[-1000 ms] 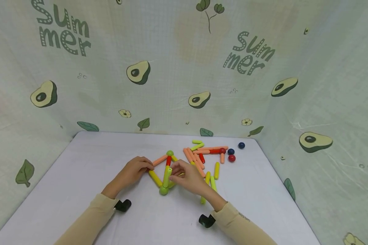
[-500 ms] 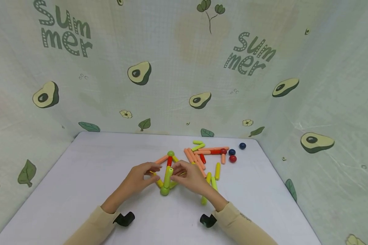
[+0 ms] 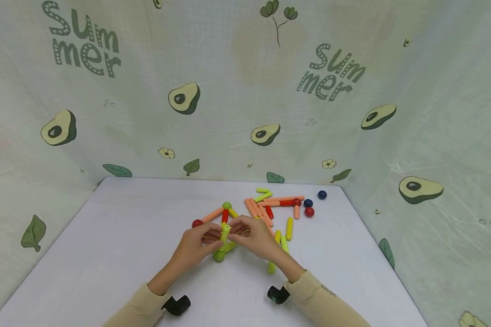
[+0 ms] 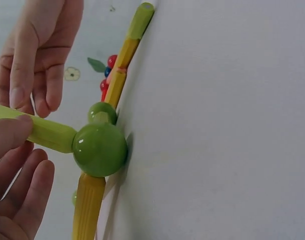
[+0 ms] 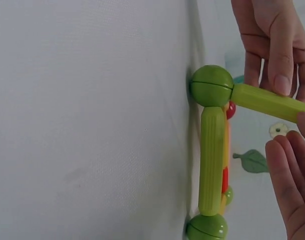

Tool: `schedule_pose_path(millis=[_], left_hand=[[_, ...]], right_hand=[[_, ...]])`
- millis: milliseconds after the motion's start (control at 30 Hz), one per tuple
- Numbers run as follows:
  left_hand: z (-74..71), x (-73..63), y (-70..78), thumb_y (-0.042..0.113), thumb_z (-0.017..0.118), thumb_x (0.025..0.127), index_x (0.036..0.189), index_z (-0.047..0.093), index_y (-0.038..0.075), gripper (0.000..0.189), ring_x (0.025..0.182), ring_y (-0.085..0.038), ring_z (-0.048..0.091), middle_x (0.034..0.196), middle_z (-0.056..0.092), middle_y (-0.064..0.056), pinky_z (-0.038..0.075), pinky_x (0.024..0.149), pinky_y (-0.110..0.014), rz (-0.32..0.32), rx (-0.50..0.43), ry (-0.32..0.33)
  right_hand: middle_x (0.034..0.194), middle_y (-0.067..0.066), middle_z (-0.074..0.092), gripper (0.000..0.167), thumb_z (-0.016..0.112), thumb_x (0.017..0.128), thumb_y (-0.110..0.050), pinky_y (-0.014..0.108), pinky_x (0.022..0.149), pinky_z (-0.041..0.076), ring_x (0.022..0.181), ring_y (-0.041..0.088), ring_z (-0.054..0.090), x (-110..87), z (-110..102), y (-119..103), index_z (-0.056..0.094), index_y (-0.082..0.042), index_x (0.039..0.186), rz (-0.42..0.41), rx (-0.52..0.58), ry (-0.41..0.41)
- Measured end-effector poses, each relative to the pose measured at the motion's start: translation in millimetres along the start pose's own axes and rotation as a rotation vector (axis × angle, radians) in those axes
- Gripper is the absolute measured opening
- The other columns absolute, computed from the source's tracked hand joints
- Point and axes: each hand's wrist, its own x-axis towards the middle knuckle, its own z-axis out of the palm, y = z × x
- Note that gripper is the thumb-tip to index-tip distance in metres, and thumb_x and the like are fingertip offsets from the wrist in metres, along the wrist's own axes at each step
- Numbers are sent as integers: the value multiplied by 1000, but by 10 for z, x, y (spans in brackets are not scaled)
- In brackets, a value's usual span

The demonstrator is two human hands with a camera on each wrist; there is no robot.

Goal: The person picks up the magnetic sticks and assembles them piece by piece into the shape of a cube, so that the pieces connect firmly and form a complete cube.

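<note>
A light green stick (image 3: 225, 234) rises from a green ball (image 3: 218, 256) at the near corner of a frame of sticks and balls. My left hand (image 3: 193, 247) pinches this stick from the left, thumb in front and fingers behind. On its other side my right hand (image 3: 254, 235) holds the upper part between thumb and fingers. A second light green stick (image 5: 212, 160) runs from the same ball to another green ball (image 5: 207, 227). A yellow stick (image 4: 89, 205) also leaves the near ball. Farther back, the frame has a red ball (image 3: 197, 223) and a green ball (image 3: 227, 205).
Loose orange sticks (image 3: 252, 208) lie right of the frame, with yellow sticks (image 3: 289, 228) closer by. Dark blue balls (image 3: 322, 195) and a loose red ball (image 3: 309, 212) sit at the back right. A patterned cloth (image 3: 225, 91) hangs behind the white table (image 3: 118, 236).
My left hand has left the frame's left corner, uncovering the red ball there, and has moved right onto the upright green stick. My right hand has stayed almost in place.
</note>
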Motion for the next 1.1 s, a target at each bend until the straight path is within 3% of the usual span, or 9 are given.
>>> schedule_pose_path(millis=[267, 433, 700, 900, 1100], left_hand=[[61, 10, -11, 5, 88, 86, 119, 72, 13, 37, 93, -9, 73, 106, 75, 4, 60, 82, -22, 14, 3, 10], [70, 1, 5, 4, 88, 85, 119, 72, 15, 39, 94, -9, 72, 105, 74, 6, 60, 83, -21, -25, 8, 17], [69, -2, 46, 4, 88, 86, 121, 72, 14, 39, 96, -11, 72, 107, 73, 4, 60, 84, -21, -34, 0, 17], [65, -1, 47, 4, 87, 87, 122, 71, 14, 39, 97, -11, 72, 108, 73, 4, 60, 84, -21, -42, -4, 10], [62, -2, 28, 3, 87, 87, 122, 72, 14, 39, 97, -11, 72, 109, 73, 3, 60, 84, -22, -31, -7, 10]], right_hand=[[105, -1, 77, 27, 81, 96, -12, 28, 85, 62, 97, 13, 74, -60, -306, 88, 73, -8, 121, 5, -57, 43], [109, 1, 76, 28, 80, 95, -6, 30, 87, 62, 99, 16, 74, -93, -708, 282, 73, -7, 123, 33, -178, 110], [119, 16, 74, 30, 79, 94, -4, 48, 91, 62, 105, 33, 70, -169, -1429, 755, 73, -4, 124, 154, -411, 219], [125, 22, 69, 34, 79, 93, -2, 54, 94, 60, 110, 40, 66, -261, -1758, 1161, 71, 1, 127, 230, -541, 193], [124, 21, 69, 31, 79, 93, -3, 56, 94, 58, 109, 40, 65, -283, -1849, 1424, 73, 1, 123, 259, -563, 163]])
